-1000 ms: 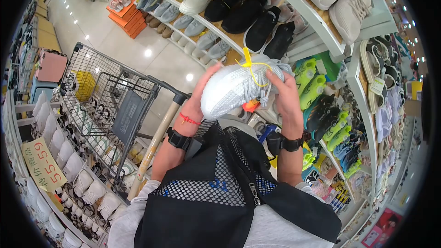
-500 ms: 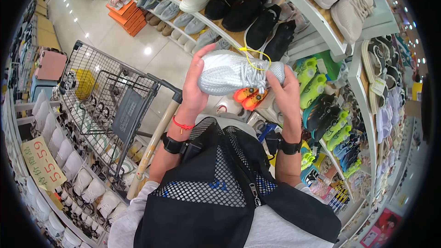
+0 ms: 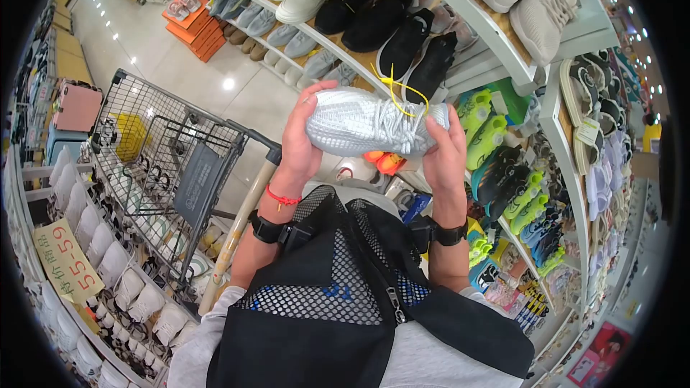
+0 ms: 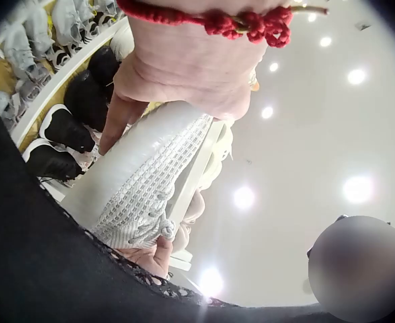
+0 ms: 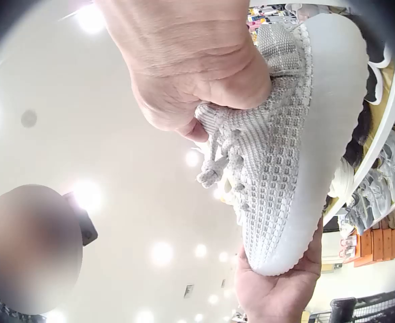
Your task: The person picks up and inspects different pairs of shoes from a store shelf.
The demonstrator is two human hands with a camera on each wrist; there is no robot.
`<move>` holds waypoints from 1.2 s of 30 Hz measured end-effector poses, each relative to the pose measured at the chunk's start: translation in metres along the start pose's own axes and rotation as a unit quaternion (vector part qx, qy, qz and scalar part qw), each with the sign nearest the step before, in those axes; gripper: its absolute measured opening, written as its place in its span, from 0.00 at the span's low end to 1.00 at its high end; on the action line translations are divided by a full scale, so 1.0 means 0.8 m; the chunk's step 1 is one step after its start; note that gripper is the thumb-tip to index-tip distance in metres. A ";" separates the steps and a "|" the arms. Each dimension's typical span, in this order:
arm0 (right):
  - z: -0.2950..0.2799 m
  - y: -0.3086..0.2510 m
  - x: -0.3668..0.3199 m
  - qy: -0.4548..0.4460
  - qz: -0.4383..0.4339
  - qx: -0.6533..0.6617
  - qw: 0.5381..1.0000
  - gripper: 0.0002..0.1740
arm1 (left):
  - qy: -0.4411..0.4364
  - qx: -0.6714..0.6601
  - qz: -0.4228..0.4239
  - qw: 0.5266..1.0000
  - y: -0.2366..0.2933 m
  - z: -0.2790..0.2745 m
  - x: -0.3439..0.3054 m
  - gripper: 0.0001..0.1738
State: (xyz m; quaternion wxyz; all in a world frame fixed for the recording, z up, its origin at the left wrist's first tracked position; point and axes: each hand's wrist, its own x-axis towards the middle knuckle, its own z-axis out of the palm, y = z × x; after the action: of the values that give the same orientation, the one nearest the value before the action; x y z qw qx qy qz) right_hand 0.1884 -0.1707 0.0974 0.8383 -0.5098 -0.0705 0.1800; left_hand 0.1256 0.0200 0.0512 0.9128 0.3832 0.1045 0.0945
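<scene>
A pale grey-white knit sneaker is held up level in front of the chest, laces upward and toe to the left. A yellow plastic tie loops from its lacing. My left hand grips the toe end, the palm against its near side and fingers round the front. At the heel, my right hand holds the collar, with the thumb at the shoe opening. From the right wrist view, the thick white sole and knotted lace show, with the left palm under the toe.
A wire shopping cart stands at the left. Ahead, a curved shelf carries black sneakers. Lime-green shoes fill racks on the right. White shoes and a price sign are at lower left. Orange boxes stand on the floor.
The sneaker has turned from tilted, toe down and left, to level with its laces up. My left hand has come round the toe; the right has stayed at the heel.
</scene>
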 end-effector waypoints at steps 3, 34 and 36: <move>-0.005 0.005 -0.002 -0.008 -0.007 0.039 0.999 0.09 | 0.001 -0.008 0.000 1.000 -0.002 -0.002 0.002 0.29; -0.019 0.003 0.001 0.034 -0.039 0.080 0.995 0.13 | -0.078 0.227 0.157 0.958 0.015 0.009 -0.010 0.17; -0.014 0.001 0.000 0.028 -0.041 0.063 0.997 0.14 | -0.076 0.246 0.166 0.952 0.016 0.010 -0.010 0.16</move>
State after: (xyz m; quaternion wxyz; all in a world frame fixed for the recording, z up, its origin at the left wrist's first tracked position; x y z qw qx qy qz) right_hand 0.1918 -0.1797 0.0914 0.8772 -0.4571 -0.0565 0.1358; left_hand 0.1190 0.0212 0.0669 0.7666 0.6143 -0.0106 0.1869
